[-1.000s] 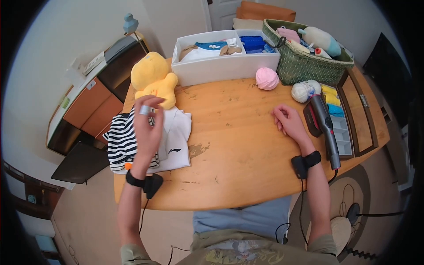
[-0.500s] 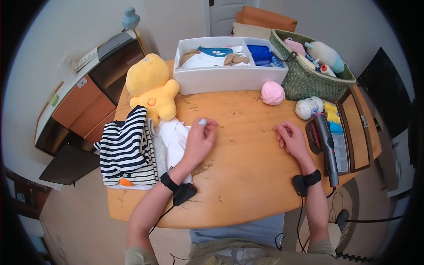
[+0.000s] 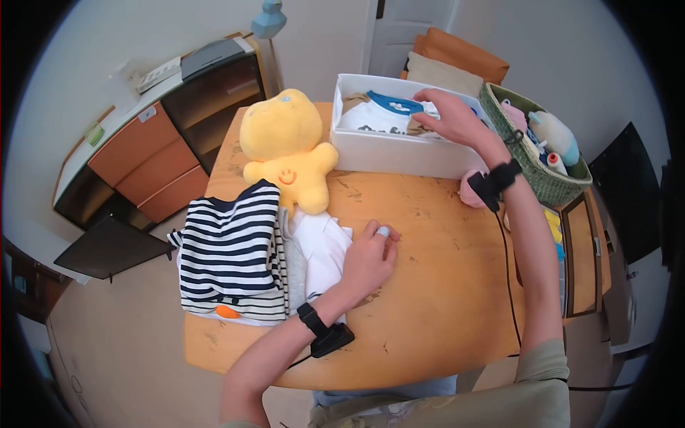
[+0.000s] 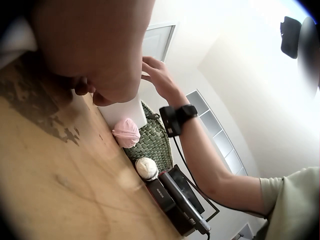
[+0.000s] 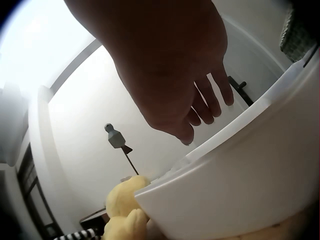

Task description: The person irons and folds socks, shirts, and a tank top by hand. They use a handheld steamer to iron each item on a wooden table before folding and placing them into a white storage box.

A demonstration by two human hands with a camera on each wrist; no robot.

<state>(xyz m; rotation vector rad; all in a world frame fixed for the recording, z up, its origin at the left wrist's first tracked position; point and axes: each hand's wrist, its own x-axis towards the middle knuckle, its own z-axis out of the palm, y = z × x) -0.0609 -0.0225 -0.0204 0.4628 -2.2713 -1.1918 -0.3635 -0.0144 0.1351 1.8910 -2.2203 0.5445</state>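
My right hand (image 3: 457, 120) is over the white box (image 3: 403, 155), its fingers slightly bent and apart, holding nothing. Just below its fingertips lies a folded white shirt (image 3: 378, 120) with a teal collar and tan sleeves. In the right wrist view the fingers (image 5: 202, 107) point down past the box's rim. My left hand (image 3: 369, 262), loosely curled with a ring-like band on one finger, rests low over the wooden table beside a white garment (image 3: 321, 246). Left of that are a strip of grey cloth (image 3: 295, 265) and a folded black-and-white striped shirt (image 3: 232, 250).
A yellow plush toy (image 3: 285, 135) sits behind the clothes. Right of the box stands a green woven basket (image 3: 564, 187) with toys. A pink yarn ball (image 4: 126, 133), a white yarn ball (image 4: 146, 168) and a dark handheld appliance (image 4: 180, 197) lie along the table's right side.
My right hand has gone from the table's right side up and forward to over the white box. The left hand has moved right from above the clothes to beside them. The head view has shifted.
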